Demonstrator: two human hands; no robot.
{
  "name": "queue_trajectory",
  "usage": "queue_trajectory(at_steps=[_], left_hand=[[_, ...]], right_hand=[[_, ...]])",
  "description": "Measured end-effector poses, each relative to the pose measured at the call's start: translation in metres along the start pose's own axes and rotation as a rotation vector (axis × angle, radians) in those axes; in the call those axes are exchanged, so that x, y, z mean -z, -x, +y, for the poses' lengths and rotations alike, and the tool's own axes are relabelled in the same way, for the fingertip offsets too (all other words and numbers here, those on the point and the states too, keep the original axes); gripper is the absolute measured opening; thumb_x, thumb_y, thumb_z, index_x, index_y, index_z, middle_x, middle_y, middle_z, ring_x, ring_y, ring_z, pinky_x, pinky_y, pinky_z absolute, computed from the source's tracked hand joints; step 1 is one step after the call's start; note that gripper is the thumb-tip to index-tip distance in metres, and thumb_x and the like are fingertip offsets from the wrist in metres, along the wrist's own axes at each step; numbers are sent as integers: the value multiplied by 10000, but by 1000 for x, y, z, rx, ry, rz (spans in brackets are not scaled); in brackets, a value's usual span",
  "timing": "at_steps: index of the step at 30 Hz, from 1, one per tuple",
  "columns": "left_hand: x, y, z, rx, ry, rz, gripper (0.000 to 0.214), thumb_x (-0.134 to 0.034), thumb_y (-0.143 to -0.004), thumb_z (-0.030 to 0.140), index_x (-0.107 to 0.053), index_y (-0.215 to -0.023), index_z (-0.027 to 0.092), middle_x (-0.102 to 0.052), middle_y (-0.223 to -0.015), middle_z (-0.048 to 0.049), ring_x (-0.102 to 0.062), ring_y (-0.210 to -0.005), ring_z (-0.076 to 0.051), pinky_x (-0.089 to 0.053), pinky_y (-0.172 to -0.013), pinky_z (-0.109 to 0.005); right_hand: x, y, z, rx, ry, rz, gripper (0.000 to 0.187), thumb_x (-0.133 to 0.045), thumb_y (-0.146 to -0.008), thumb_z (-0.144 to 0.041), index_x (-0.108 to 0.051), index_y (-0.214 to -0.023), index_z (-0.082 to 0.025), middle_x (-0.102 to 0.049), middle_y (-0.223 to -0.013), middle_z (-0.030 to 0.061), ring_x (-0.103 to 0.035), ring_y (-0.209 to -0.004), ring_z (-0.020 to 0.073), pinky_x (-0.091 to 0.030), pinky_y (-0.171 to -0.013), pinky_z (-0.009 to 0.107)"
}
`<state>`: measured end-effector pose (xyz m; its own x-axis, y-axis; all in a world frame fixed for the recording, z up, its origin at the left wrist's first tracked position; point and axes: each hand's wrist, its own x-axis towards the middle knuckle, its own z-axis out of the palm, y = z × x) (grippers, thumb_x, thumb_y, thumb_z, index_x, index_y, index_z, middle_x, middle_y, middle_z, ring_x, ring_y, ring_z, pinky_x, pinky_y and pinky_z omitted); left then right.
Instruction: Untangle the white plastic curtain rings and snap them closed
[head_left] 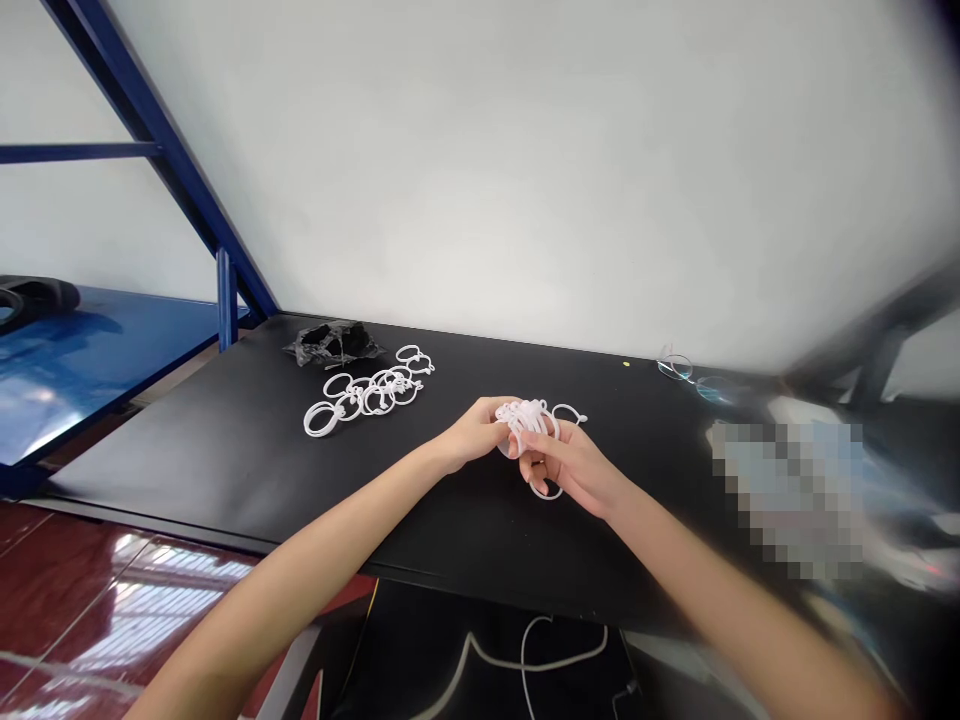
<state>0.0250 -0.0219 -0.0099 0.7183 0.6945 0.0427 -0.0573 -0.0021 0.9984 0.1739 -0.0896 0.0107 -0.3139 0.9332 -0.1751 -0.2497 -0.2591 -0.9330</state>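
Note:
Over the middle of a black table (225, 460), both my hands meet on a small bunch of white plastic rings (531, 418). My left hand (474, 432) pinches the bunch from the left. From the right, my right hand (568, 462) curls its fingers around the same bunch; one ring hangs below those fingers. To the left, a row of several more white rings (367, 392) lies flat on the table, apart from both hands.
A crumpled black plastic bag (331, 342) lies at the back of the table beyond the row of rings. Clear glasses (686, 370) rest at the back right. A blue metal frame (180, 170) and blue shelf stand at left. White cables hang under the table's front edge.

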Motion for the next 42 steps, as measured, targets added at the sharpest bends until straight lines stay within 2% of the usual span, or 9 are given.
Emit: queue_trajectory(at_steps=[6,12,15,18,22,29,36,39,42], left_hand=[[46,6,22,-92,-622,89,267,-502,-654,109,-689,-844,121,-656,-746,-13,-562,-670,-134,-418,-601,-212],[115,34,47,243,-742,96,206,-490,-600,127,-668,-702,141,-625,-625,-3,-583,-584,-152,-438,-535,-215],[135,42,48,354,-733,145,334,-558,-607,181,-697,-907,132,-662,-693,-17,-607,-609,-164,-456,-514,-209],[147,47,49,363,-791,201,539,-633,-629,288,-633,-1148,138,-683,-1052,-94,-642,-762,-193,-482,-519,-208],[160,56,54,356,-974,193,564,-623,-675,399,-600,-1181,149,-631,-1200,-131,-639,-950,-255,-528,-617,-258],[165,66,59,292,-1234,167,548,-594,-719,393,-575,-1216,161,-669,-1150,-107,-628,-1037,-270,-496,-865,-336],[138,62,57,401,-1571,105,547,-576,-753,217,-529,-1296,168,-639,-1193,-132,-610,-1090,-315,-499,-834,-367],[124,61,61,445,-1720,89,514,-565,-765,144,-532,-1278,167,-626,-1188,-150,-600,-1098,-327,-515,-796,-372],[108,61,69,460,-1795,89,439,-569,-776,109,-554,-1213,145,-639,-1108,-156,-615,-1036,-321,-525,-750,-366]], right_hand=[[1,-4,1,74,88,300,324,-793,-706,-357,-655,-932,-169,-693,-934,49,-648,-622,107,-474,-438,172],[16,-3,-6,105,70,357,284,-758,-735,-372,-661,-923,-182,-688,-1135,84,-622,-639,94,-469,-473,193],[19,-3,-6,115,66,350,282,-760,-736,-369,-660,-920,-180,-686,-1137,88,-607,-628,88,-454,-464,190],[21,-3,-6,108,73,357,273,-753,-746,-372,-662,-919,-182,-688,-1134,87,-602,-630,87,-458,-472,190],[23,-3,-14,121,98,396,252,-742,-754,-373,-669,-912,-192,-694,-1124,78,-595,-627,85,-456,-479,188],[63,2,-39,244,548,486,331,-747,-722,-432,-645,-921,-187,-704,-1007,85,-616,-610,127,-469,-494,239],[92,1,-19,186,1131,395,245,-669,-767,-391,-672,-922,-200,-676,-723,26,-591,-588,158,-472,-614,313],[92,-4,-10,202,1248,376,180,-628,-777,-367,-660,-788,-189,-679,-831,49,-562,-588,143,-454,-604,308],[92,-2,-14,153,1258,355,203,-587,-802,-358,-632,-710,-183,-643,-704,36,-545,-567,147,-429,-574,303]])
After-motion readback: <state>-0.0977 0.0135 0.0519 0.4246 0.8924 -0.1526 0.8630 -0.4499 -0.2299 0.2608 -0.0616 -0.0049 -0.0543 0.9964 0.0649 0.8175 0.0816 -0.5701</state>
